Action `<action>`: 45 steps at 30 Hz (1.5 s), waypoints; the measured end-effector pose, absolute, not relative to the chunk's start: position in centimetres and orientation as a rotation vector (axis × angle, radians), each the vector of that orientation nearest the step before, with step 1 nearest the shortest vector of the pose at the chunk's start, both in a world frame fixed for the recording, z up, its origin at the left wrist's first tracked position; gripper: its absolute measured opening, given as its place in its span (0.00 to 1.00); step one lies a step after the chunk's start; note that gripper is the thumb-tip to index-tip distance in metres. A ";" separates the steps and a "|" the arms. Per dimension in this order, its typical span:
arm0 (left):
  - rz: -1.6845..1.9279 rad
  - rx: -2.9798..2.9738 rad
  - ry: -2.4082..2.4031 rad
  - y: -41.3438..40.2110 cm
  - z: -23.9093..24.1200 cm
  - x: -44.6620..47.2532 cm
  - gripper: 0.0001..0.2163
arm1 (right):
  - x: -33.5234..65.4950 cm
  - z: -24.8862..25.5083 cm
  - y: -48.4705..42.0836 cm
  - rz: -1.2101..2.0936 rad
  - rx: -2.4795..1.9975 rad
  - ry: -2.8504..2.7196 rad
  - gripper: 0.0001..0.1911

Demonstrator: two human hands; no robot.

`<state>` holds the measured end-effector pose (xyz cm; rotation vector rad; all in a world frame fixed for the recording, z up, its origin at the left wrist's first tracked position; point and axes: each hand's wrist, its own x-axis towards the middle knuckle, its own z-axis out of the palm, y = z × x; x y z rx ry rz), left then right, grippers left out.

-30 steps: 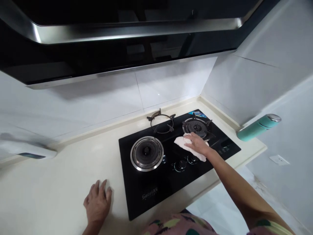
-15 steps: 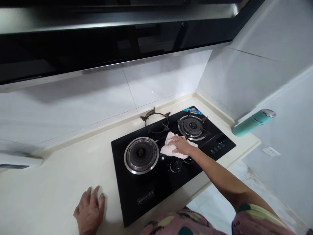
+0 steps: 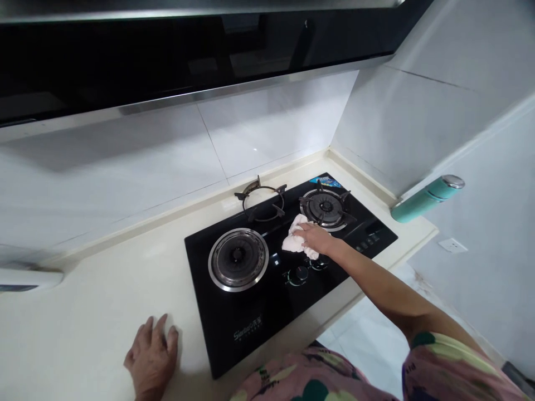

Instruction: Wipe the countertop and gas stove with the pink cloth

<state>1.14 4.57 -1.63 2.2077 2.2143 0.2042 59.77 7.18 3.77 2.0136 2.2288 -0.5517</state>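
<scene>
Well, the right hand (image 3: 316, 238) presses down on a crumpled white cloth (image 3: 296, 240), fingers close together, wiping the black glass of a gas hob (image 3: 246, 328) — the cloth lies just below the right burner's grate (image 3: 325, 206), so there looks to be little room to push further that way. The left hand (image 3: 151, 356) rests with fingers spread on the cream countertop (image 3: 96, 328), holding nothing, just beside the hob's front edge.
</scene>
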 end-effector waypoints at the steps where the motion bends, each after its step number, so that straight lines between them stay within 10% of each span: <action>1: 0.217 2.214 2.215 4.5 -1.6 1.2 0.26 | 59.7 3.8 6.9 -0.563 2.013 2.208 0.32; 45: 0.221 2.221 2.234 4.2 -1.2 1.8 0.24 | 62.8 4.2 2.9 -0.338 2.005 2.143 0.25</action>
